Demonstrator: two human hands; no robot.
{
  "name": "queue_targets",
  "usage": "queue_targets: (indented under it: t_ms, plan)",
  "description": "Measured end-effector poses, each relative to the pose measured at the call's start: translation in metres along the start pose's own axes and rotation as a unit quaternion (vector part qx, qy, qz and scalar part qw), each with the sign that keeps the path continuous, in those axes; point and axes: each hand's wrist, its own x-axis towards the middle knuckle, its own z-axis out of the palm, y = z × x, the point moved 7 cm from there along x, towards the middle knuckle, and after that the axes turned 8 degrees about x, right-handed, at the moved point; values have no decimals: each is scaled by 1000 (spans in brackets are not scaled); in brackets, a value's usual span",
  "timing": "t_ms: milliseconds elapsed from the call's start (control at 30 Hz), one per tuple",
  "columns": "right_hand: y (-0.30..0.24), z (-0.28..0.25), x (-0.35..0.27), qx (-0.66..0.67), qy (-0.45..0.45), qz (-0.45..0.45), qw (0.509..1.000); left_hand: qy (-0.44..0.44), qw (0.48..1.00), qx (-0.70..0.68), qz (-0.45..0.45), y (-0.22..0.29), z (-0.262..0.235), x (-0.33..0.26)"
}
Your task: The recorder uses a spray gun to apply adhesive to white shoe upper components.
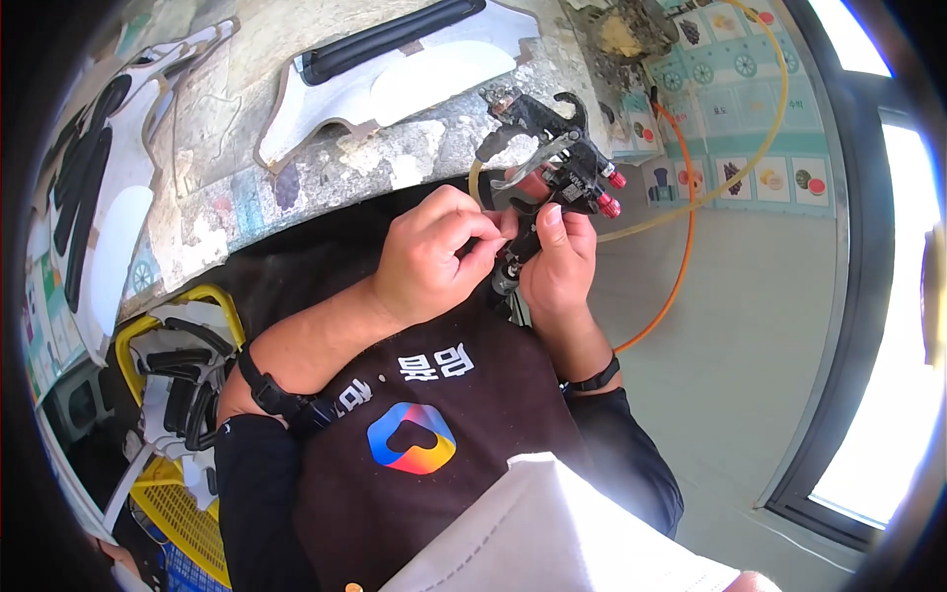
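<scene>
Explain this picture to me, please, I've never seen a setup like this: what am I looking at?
There's no robot here, just a person working with two bare hands. The single picture comes from a wide fisheye camera worn on the person's head, looking down, which is why straight edges bend near the rim.

The right hand holds the handle of a black tool with red knobs; it looks like a spray gun. The left hand pinches its fingertips close beside that handle; what they pinch is too small to tell.

On the worn, stained workbench lie pale, curvy-edged pieces bearing black strips.
</scene>
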Motion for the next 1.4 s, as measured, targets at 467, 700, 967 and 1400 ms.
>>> queue_targets:
  t_ms: [467,700,967,1400]
  plan:
    - [-3,0,1,6,-11,-37,999,-8,1000,-1,-22,-3,-2,2]
    - [0,1,-1,-12,-23,-33,999,-36,999,-7,-35,-5,0,3]
    - [-6,-10,2,14,14,-47,999,-66,993,-66,-69,-6,2,1]
    - [-6,-2,2,11,4,-54,998,12,978,-157,-139,-18,12,-6]
